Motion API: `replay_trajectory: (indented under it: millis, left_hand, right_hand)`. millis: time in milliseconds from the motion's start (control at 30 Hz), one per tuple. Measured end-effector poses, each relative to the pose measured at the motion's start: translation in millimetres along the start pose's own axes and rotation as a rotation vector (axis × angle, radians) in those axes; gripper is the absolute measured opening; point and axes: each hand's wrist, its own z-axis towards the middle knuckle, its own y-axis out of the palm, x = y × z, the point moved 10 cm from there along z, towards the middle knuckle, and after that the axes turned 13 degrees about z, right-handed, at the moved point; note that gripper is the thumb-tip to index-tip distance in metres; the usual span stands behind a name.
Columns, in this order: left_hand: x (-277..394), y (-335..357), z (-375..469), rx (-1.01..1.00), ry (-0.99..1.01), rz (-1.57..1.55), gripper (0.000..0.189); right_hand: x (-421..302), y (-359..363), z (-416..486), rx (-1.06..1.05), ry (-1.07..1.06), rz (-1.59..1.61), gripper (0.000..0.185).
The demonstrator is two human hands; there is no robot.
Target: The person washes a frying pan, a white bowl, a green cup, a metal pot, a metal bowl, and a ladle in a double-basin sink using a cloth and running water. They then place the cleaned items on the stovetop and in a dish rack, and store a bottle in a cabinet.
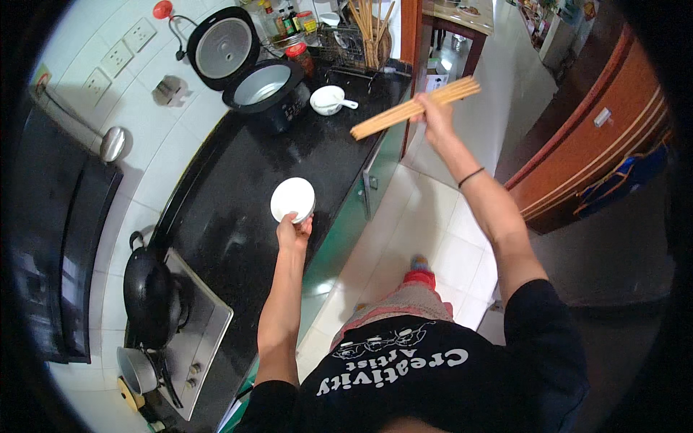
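My left hand (295, 231) grips the rim of a white bowl (293, 197) above the black countertop (233, 173). A bundle of several wooden chopsticks (384, 120) is clasped in my right hand (435, 116), held out past the counter's front edge. Farther back on the counter sits a small white bowl (320, 97) with a white spoon (346, 103) across its rim. Beside it stands a black rice cooker (273, 116), its lid (223, 48) raised; its inner pot looks pale, with contents I cannot tell.
A wok (149, 297) and a small saucepan (138, 371) stand on the gas stove (203, 325) at lower left. A dish rack (344, 46), a chopstick holder (373, 54) and condiment bottles (287, 21) line the back. A wooden door (590, 140) stands at right. Green cabinets (338, 243) run below the counter.
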Motion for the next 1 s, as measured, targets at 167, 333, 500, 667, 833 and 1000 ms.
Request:
replay_trajectory:
  millis: [167, 333, 500, 667, 833, 1000]
  left_hand:
    - [-14.8, 42.3, 72.1, 0.171, 0.019, -0.043, 0.038]
    - [-28.3, 67.4, 108.0, 0.317, -0.011, -0.066, 0.047]
    - [-25.7, 92.0, 115.5, 0.409, 0.040, -0.095, 0.033]
    - [-14.9, 104.5, 111.7, 0.453, 0.060, -0.050, 0.033]
    - [-6.4, 110.9, 118.2, 0.433, 0.050, 0.047, 0.034]
    - [5.5, 107.2, 136.7, 0.462, 0.069, 0.172, 0.034]
  right_hand:
    - [-76.2, 49.6, 189.2, -0.145, -0.285, -0.102, 0.015]
    - [-86.6, 121.1, 311.7, -0.164, -0.455, -0.393, 0.016]
    - [-39.7, 179.8, 358.0, -0.244, -0.605, -0.892, 0.033]
    - [16.6, 195.7, 366.6, -0.324, -0.617, -1.054, 0.034]
    - [62.6, 185.2, 353.7, -0.417, -0.469, -1.237, 0.031]
    - [72.1, 179.8, 336.7, -0.472, -0.524, -1.248, 0.037]
